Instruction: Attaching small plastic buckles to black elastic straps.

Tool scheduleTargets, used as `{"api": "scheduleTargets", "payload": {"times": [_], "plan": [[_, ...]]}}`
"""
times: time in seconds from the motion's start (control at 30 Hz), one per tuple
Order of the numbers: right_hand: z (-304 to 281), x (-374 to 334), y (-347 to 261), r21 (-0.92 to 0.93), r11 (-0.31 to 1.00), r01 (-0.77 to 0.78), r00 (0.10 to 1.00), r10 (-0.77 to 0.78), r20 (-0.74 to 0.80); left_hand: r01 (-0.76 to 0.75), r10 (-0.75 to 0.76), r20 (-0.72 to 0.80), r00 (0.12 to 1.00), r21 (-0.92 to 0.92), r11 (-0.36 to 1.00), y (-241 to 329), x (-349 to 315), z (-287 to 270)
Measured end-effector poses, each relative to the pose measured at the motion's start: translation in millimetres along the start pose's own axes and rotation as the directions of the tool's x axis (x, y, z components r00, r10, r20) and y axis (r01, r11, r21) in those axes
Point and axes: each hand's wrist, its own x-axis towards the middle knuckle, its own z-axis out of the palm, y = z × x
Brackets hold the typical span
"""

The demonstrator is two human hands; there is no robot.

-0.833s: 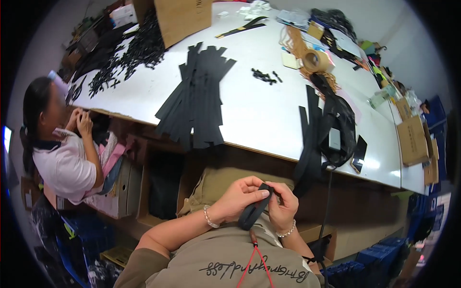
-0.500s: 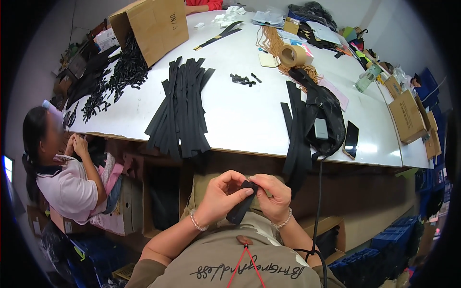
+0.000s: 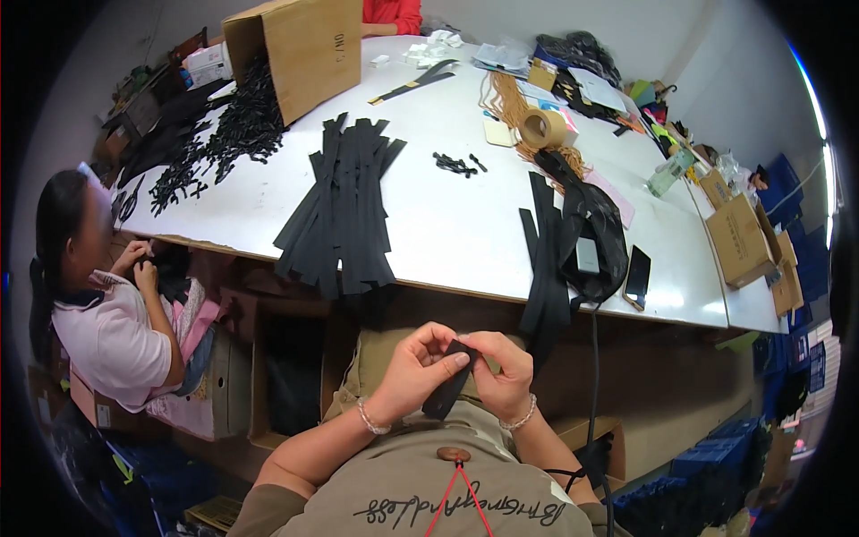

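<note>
Close together, the left hand (image 3: 413, 371) and right hand (image 3: 503, 371) work with bent fingers: the left's pinch a black fabric strip (image 3: 443, 397), and the right's meet at its upper end. The strip slants down before the brown T-shirt (image 3: 420, 488). Beyond, the white table (image 3: 438, 237) bears a fanned pile of black strips (image 3: 347, 201) overhanging the near edge; rightward lie a black plastic bag (image 3: 610, 210) and a smartphone (image 3: 637, 277).

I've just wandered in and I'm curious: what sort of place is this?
Probably a small workshop, perhaps for textile goods: a pile of black strips lies on a long white table, small black pieces are heaped beside a cardboard box, and a co-worker sits at the table's edge.
</note>
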Motion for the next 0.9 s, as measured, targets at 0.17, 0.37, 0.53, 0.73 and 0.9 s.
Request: {"api": "scheduleTargets", "payload": {"times": [0.17, 0.37, 0.53, 0.73, 0.9], "plan": [[-3.3, -14.1, 5.2, 0.017, 0.993, -0.113, 0.993, 0.112, 0.029, 0.055, -0.055, 0.001, 0.998, 0.015, 0.998, -20.7, -3.6, -2.8], [-2.1, -22.3, 16.4, 0.014, 0.986, -0.167, 0.984, 0.168, -0.054, 0.106, -0.103, 0.067, 0.992, -0.033, 0.994, -27.3, 3.8, -3.2], [0.4, -22.9, 17.4, 0.02, 0.983, -0.181, 0.983, 0.182, -0.038, 0.115, -0.112, 0.048, 0.993, -0.063, 0.991, -24.5, 5.0, -6.5], [13.8, -21.4, 12.6, 0.007, 0.988, -0.154, 0.987, 0.154, -0.033, 0.131, -0.128, 0.039, 0.991, -0.087, 0.988, -21.2, -1.6, -14.2], [15.4, -27.2, 9.3, 0.067, 0.979, -0.191, 0.98, 0.194, -0.051, 0.078, -0.075, 0.037, 0.997, -0.096, 0.992, -16.6, -5.6, -7.8]]}}
